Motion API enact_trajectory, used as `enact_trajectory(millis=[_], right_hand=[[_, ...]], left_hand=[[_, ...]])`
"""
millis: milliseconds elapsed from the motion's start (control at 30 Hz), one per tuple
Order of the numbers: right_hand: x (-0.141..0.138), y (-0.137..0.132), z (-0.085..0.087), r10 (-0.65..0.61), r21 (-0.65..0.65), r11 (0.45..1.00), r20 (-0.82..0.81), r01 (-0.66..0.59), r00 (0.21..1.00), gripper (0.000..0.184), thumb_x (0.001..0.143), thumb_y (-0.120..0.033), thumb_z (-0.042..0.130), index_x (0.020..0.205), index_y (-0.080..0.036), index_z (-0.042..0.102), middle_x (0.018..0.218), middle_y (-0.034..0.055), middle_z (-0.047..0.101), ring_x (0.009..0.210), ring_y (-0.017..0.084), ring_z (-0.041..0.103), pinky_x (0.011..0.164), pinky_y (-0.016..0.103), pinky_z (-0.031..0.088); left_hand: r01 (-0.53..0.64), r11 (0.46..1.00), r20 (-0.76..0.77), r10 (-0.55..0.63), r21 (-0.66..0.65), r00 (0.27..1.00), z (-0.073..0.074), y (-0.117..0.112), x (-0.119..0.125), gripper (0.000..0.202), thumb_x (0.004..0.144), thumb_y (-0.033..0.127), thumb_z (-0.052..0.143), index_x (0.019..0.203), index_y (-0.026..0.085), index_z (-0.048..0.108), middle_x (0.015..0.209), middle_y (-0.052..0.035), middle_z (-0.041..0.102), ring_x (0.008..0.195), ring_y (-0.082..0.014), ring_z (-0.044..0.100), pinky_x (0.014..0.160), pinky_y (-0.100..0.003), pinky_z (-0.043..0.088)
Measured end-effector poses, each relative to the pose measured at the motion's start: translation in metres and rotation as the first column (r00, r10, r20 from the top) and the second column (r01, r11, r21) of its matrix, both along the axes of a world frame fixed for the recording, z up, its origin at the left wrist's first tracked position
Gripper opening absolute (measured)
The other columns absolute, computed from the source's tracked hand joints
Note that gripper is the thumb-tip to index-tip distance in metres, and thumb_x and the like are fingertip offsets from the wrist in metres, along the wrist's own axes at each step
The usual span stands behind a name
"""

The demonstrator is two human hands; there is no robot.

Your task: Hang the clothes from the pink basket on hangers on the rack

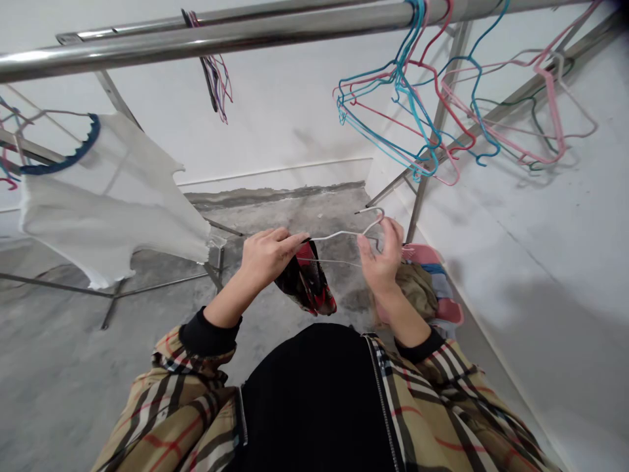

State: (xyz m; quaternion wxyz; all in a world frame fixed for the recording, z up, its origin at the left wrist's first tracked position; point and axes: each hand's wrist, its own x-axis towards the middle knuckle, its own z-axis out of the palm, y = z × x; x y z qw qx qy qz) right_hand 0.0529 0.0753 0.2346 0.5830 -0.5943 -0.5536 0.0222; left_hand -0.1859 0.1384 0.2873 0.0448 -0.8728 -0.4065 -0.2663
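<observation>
Grey wire hanger [344, 233] held level at chest height, over bare concrete floor [59, 380]. Dark red-patterned cloth [307, 282] hangs from its left end. Left hand [268, 255] pinched closed on hanger and cloth there. Right hand [383, 259] closed around the hanger neck below the hook. Steel rail [196, 39] overhead, open air between. Coloured hangers [417, 111] upper right; white garment [108, 210] left. Wall [540, 262] close on the right; clothes pile [432, 288] at its foot.

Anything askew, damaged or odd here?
Mildly: the empty wire hangers on the steel rail sit bunched and tangled at differing angles. The white garment hangs normally. Both hands hold a grey hanger with a dark red cloth.
</observation>
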Motion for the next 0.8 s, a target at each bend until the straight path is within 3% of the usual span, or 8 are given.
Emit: enact_trajectory(millis=[67, 133, 233, 300, 400, 533, 667, 800], right_hand=[[-0.016, -0.011, -0.014, 0.013, 0.038, 0.999, 0.047, -0.015, 0.999, 0.041, 0.094, -0.041, 0.046, 0.126, -0.018, 0.055, 0.116, 0.0167, 0.057, 0.119, 0.030, 0.051, 0.104, 0.052, 0.040], [-0.035, -0.018, -0.031, 0.273, -0.041, 0.962, 0.122, -0.270, 0.954, 0.039, 0.094, -0.038, 0.045, 0.128, -0.020, 0.053, 0.118, 0.0155, 0.058, 0.119, 0.029, 0.052, 0.104, 0.050, 0.042], [-0.060, -0.012, -0.063, 0.601, -0.267, 0.787, 0.121, -0.557, 0.790, 0.050, 0.093, -0.039, 0.048, 0.139, -0.019, 0.043, 0.132, 0.0138, 0.054, 0.123, 0.025, 0.051, 0.104, 0.042, 0.044], [-0.066, -0.003, -0.084, 0.670, -0.442, 0.699, 0.128, -0.562, 0.732, 0.060, 0.091, -0.041, 0.053, 0.143, -0.015, 0.039, 0.137, 0.0157, 0.052, 0.126, 0.026, 0.050, 0.103, 0.041, 0.042], [-0.051, 0.001, -0.108, 0.700, -0.663, 0.631, 0.261, -0.404, 0.665, 0.042, 0.088, -0.039, 0.059, 0.124, -0.017, 0.058, 0.119, 0.0139, 0.065, 0.118, 0.028, 0.054, 0.106, 0.048, 0.033], [-0.006, -0.013, -0.118, 0.601, -0.666, 0.717, 0.443, -0.205, 0.665, 0.019, 0.092, -0.030, 0.054, 0.091, -0.018, 0.068, 0.099, 0.0100, 0.069, 0.111, 0.026, 0.054, 0.108, 0.054, 0.018], [0.031, -0.022, -0.113, 0.453, -0.555, 0.824, 0.527, -0.112, 0.719, 0.019, 0.094, -0.029, 0.051, 0.096, -0.019, 0.067, 0.110, 0.0096, 0.067, 0.116, 0.026, 0.049, 0.108, 0.052, 0.018], [0.048, -0.019, -0.106, 0.363, -0.471, 0.879, 0.552, -0.078, 0.751, 0.021, 0.095, -0.028, 0.049, 0.094, -0.021, 0.069, 0.115, 0.0080, 0.066, 0.118, 0.024, 0.050, 0.108, 0.050, 0.019]], left_hand=[[-0.054, 0.998, 0.053, 0.056, -0.038, 0.997, 0.002, -0.007, 0.003, 0.024, 0.089, 0.033, 0.057, 0.104, 0.035, 0.075, 0.074, -0.0044, 0.065, 0.067, -0.0163, 0.056, 0.057, -0.026, 0.030], [-0.073, 0.995, 0.085, 0.078, -0.064, 0.993, 0.005, -0.014, 0.008, 0.025, 0.088, 0.031, 0.057, 0.106, 0.035, 0.074, 0.075, -0.0040, 0.065, 0.069, -0.0167, 0.056, 0.057, -0.026, 0.030], [-0.064, 0.993, 0.124, 0.076, -0.097, 0.989, 0.011, -0.021, 0.013, 0.024, 0.088, 0.032, 0.058, 0.105, 0.035, 0.074, 0.076, -0.0039, 0.065, 0.070, -0.0168, 0.055, 0.058, -0.025, 0.031], [-0.069, 0.993, 0.133, 0.081, -0.096, 0.988, 0.013, -0.023, 0.013, 0.023, 0.088, 0.033, 0.058, 0.105, 0.035, 0.074, 0.077, -0.0043, 0.065, 0.071, -0.0169, 0.055, 0.059, -0.025, 0.033], [-0.100, 0.992, 0.123, 0.109, -0.072, 0.986, 0.013, -0.021, 0.003, 0.025, 0.090, 0.035, 0.055, 0.107, 0.034, 0.073, 0.077, -0.0043, 0.064, 0.073, -0.0170, 0.057, 0.061, -0.025, 0.035], [-0.171, 0.983, 0.167, 0.179, -0.064, 0.970, 0.008, -0.010, -0.022, 0.026, 0.090, 0.040, 0.056, 0.108, 0.034, 0.073, 0.080, -0.0035, 0.064, 0.078, -0.0166, 0.060, 0.065, -0.024, 0.037], [-0.206, 0.977, 0.119, 0.210, -0.048, 0.970, -0.006, 0.003, -0.043, 0.025, 0.089, 0.042, 0.057, 0.105, 0.034, 0.075, 0.079, -0.0026, 0.066, 0.074, -0.0161, 0.061, 0.064, -0.025, 0.037], [-0.214, 0.976, 0.065, 0.217, -0.045, 0.974, -0.020, 0.010, -0.053, 0.027, 0.091, 0.042, 0.054, 0.107, 0.033, 0.074, 0.078, -0.0023, 0.067, 0.072, -0.0162, 0.061, 0.063, -0.025, 0.038]])
